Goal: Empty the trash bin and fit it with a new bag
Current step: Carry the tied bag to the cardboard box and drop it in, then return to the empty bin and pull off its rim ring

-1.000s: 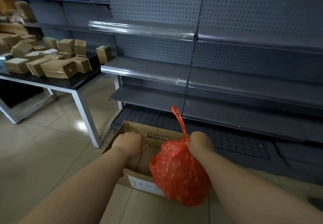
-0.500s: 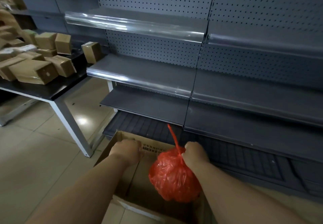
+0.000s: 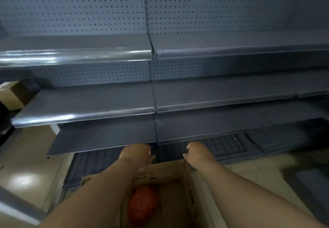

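Observation:
The full red trash bag point(image 3: 142, 204) lies at the bottom of an open cardboard box point(image 3: 170, 174) on the floor, with no hand on it. My left hand point(image 3: 137, 153) grips the box's far wall with curled fingers, its forearm covering the left side of the box. At the far right corner of the box, my right hand point(image 3: 199, 153) curls its fingers over the top edge. No trash bin or new bag is in view.
Grey metal shelving point(image 3: 153, 110) with a pegboard back stands right behind the box, and its lowest shelf edge point(image 3: 106, 145) hangs just above my hands. A small cardboard carton point(image 3: 16, 94) sits at the far left. Tiled floor point(image 3: 23, 178) lies to the left.
My right hand let go of the red bag, which dropped into the box, and moved to the box's far right corner. The view swung right and closer to the shelving.

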The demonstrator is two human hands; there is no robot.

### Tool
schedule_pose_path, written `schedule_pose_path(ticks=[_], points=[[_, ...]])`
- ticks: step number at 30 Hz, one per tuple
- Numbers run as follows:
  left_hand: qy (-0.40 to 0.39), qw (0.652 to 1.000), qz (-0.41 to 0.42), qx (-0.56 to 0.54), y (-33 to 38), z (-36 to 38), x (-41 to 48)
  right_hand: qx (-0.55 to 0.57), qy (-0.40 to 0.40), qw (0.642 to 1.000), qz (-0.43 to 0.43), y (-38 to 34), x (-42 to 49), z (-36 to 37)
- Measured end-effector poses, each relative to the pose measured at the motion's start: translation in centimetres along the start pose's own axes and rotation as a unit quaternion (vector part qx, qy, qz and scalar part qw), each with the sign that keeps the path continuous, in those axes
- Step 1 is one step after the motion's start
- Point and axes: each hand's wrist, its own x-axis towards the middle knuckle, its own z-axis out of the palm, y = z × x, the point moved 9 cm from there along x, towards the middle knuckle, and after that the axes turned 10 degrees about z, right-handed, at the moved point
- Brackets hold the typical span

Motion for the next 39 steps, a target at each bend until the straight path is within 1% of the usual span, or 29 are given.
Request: schedule_pose_path(ticks=[5,9,14,17,23,27,31,35,37,39], points=[[-0.005,0.992,0.111,0.064,5.5,-1.7,2.5,0.046,0.038,0.994,0.088,5.1,-0.8,-2.0],[-0.009,0.97,0.215,0.115,12.5,-1.8,4.0,0.076,0.069,0.981,0.164,11.8,-3.2,-3.4],[0.01,0.933,0.334,0.131,24.2,-1.2,3.7,0.133,0.112,0.946,0.272,22.5,-8.7,-4.6],[0.015,0.903,0.401,0.152,32.8,-0.2,2.0,0.157,0.139,0.918,0.338,29.8,-13.5,-5.3],[0.024,0.832,0.524,0.179,51.8,3.4,-5.5,0.2,0.181,0.843,0.465,45.7,-26.0,-5.3],[0.011,0.778,0.593,0.205,64.7,8.1,-13.7,0.226,0.187,0.784,0.547,56.9,-36.9,-3.5],[-0.011,0.714,0.667,0.212,76.3,13.5,-23.9,0.249,0.208,0.721,0.612,66.5,-49.1,-1.1],[-0.016,0.64,0.734,0.225,85.3,18.5,-34.9,0.258,0.233,0.655,0.671,72.6,-62.0,1.8],[-0.015,0.605,0.765,0.222,89.0,20.8,-40.5,0.262,0.244,0.621,0.698,74.5,-68.2,3.5],[-0.01,0.562,0.794,0.231,92.2,23.0,-46.3,0.272,0.252,0.579,0.726,75.9,-74.0,5.6]])
